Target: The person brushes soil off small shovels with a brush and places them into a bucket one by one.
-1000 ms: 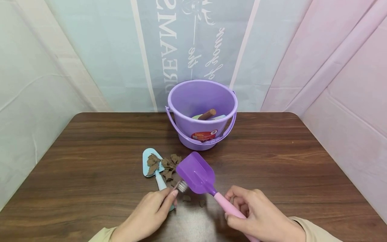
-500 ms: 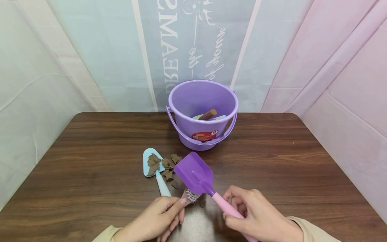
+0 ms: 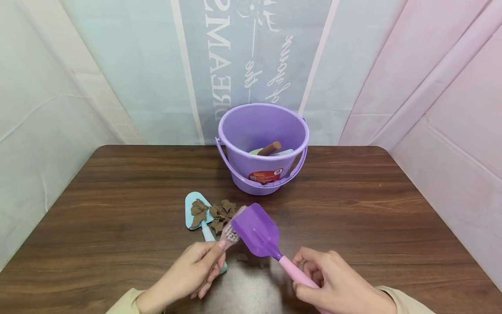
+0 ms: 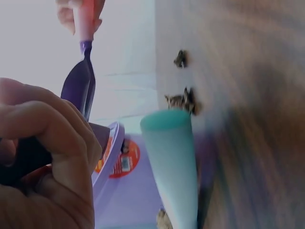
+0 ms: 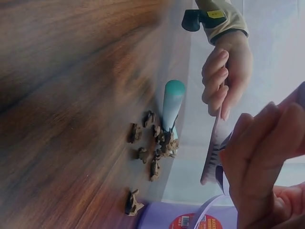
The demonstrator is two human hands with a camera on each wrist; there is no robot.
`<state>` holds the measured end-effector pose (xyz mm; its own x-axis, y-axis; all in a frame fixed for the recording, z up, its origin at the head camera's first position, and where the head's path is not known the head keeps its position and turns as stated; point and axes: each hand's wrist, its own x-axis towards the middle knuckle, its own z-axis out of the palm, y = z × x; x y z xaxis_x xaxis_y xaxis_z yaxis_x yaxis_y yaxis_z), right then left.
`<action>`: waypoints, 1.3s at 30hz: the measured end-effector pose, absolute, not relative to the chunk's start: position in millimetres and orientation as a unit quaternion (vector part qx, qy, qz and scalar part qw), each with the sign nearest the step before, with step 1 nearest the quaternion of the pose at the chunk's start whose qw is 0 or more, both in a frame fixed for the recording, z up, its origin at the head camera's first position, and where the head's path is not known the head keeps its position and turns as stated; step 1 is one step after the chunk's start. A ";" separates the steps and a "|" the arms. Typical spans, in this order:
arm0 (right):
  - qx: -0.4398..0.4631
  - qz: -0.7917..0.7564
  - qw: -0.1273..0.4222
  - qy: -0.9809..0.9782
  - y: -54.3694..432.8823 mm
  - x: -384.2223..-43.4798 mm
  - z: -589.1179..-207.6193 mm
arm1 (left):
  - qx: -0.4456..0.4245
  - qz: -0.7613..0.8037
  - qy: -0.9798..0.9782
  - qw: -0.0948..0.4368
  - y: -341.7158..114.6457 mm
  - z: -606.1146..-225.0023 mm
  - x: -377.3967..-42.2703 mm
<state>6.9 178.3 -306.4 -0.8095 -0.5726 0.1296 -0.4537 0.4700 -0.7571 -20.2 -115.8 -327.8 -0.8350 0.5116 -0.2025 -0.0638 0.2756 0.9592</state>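
My left hand grips a small pinkish brush with pale bristles. Those bristles meet the left edge of a purple toy shovel, which my right hand holds by its pink handle, blade pointing away and slightly left. In the right wrist view, the brush is raised off the table, bristles toward the shovel. A light-blue toy shovel lies on the table beyond my left hand, brown clay-like flakes on its blade. More flakes lie right beside it, partly behind the brush.
At the back of the dark wood table stands a purple bucket, its handle hanging down in front. A brown stick and pale items show inside. Small crumbs lie between my hands. Fabric curtains enclose the table.
The brush first dipped right and toward me under the purple shovel, then swung up and away to the blade's left edge. The purple shovel has shifted slightly toward me.
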 end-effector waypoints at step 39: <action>-0.312 -0.413 0.034 0.855 172.0 -2.2 -295.5 | 0.234 0.552 0.748 0.285 -99.0 -337.7 -10.7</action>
